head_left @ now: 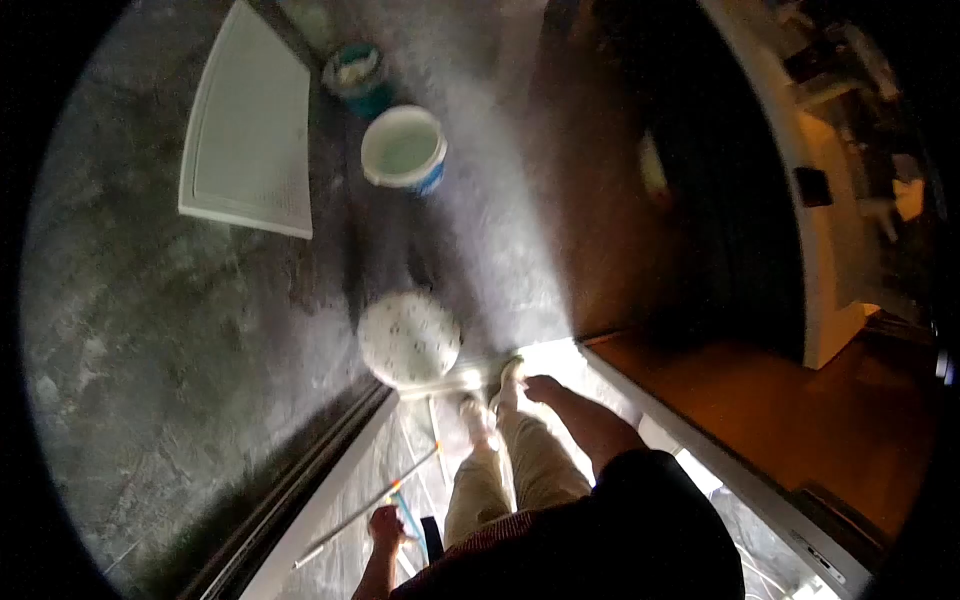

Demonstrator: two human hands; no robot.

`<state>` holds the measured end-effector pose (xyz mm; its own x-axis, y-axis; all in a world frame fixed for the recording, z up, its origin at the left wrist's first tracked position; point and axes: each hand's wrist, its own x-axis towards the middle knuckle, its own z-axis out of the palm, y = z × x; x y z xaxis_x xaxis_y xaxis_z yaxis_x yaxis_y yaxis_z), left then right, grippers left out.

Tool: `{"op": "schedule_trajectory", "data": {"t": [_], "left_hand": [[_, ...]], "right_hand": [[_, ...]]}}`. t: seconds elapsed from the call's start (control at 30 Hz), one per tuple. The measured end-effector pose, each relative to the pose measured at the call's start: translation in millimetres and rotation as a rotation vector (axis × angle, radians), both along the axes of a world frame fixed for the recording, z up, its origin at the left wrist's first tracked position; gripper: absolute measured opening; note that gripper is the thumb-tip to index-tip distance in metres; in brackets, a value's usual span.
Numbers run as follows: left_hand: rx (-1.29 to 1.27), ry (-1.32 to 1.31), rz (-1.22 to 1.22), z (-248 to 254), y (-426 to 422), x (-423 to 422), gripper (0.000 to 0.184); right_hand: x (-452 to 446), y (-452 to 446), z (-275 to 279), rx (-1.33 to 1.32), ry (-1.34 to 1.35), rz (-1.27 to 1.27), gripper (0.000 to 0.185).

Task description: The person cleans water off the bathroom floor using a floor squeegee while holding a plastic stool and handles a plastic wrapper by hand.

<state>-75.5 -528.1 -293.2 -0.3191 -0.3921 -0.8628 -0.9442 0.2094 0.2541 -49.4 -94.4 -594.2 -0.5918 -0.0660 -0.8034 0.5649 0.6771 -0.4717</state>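
My left hand (387, 526) is low at my left side, its fingers curled closed. Beside it are a blue strip (409, 522) and a long thin pole (350, 522) with orange parts; whether the hand grips either of them is hidden. My right hand (541, 388) hangs down in front of my right leg, close to my foot in this view. It is blurred, and its fingers cannot be made out. A round white speckled disc (409, 340), perhaps a lid, is just past the doorway's threshold (445, 382), ahead of my feet.
Farther ahead stand a white bucket (376, 168) with pale contents and a teal bucket (372, 100). A white panel (250, 130) is at the left. The door frame (700, 446) borders me on the right, beside a brown floor (720, 410) and dark area.
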Motion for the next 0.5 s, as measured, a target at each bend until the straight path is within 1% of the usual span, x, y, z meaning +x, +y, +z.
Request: {"op": "schedule_trajectory", "data": {"t": [0.03,0.07,0.1,0.13,0.17,0.2,0.23,0.3,0.33,0.37,0.4,0.43,0.5], "left_hand": [[-0.018,0.021,-0.248,-6.6,-7.6,-3.7,0.016],[-0.041,0.055,-0.498,-15.1,-18.8,-8.4,0.017],[-0.018,0.269,-0.776,-36.2,-35.2,-6.6,0.019],[-0.071,0.536,-1.090,-56.6,-51.1,-4.9,0.023],[-0.174,0.811,-1.324,-75.6,-66.0,-3.4,0.026],[-0.279,0.763,-1.856,-59.2,-55.0,-19.3,0.028],[-0.056,0.752,-1.981,-36.7,-34.8,-43.8,0.040],[0.002,0.457,-2.106,-75.7,-41.7,-60.1,0.046],[0.009,0.338,-1.925,-74.9,-22.5,-71.3,0.044],[-0.004,0.262,-1.658,-73.1,1.2,-86.7,0.043],[-0.015,0.219,-1.474,-70.7,24.2,-101.1,0.042],[-0.025,0.209,-1.358,-66.5,48.2,-117.3,0.040],[-0.031,0.218,-1.271,-56.8,85.9,-152.0,0.038]], "right_hand": [[-10.4,37.1,92.9,0.066,0.045,0.116,0.037],[23.7,61.6,71.4,0.171,-0.070,0.128,0.036],[46.8,84.4,80.7,0.285,-0.158,0.050,0.034],[59.7,106.7,82.3,0.349,-0.323,0.043,0.033],[70.5,125.0,91.0,0.341,-0.353,0.014,0.032],[74.8,139.6,99.2,0.311,-0.335,-0.027,0.032],[73.4,150.9,105.0,0.276,-0.300,-0.056,0.031],[57.0,159.2,116.2,0.215,-0.198,-0.126,0.031],[45.3,161.7,118.1,0.179,-0.143,-0.170,0.030],[33.9,160.3,119.1,0.126,-0.080,-0.231,0.030],[21.8,159.5,118.5,0.079,-0.018,-0.297,0.030],[10.6,156.9,118.1,0.018,0.055,-0.380,0.031],[-8.3,148.5,112.5,-0.181,0.225,-0.625,0.031]]}}
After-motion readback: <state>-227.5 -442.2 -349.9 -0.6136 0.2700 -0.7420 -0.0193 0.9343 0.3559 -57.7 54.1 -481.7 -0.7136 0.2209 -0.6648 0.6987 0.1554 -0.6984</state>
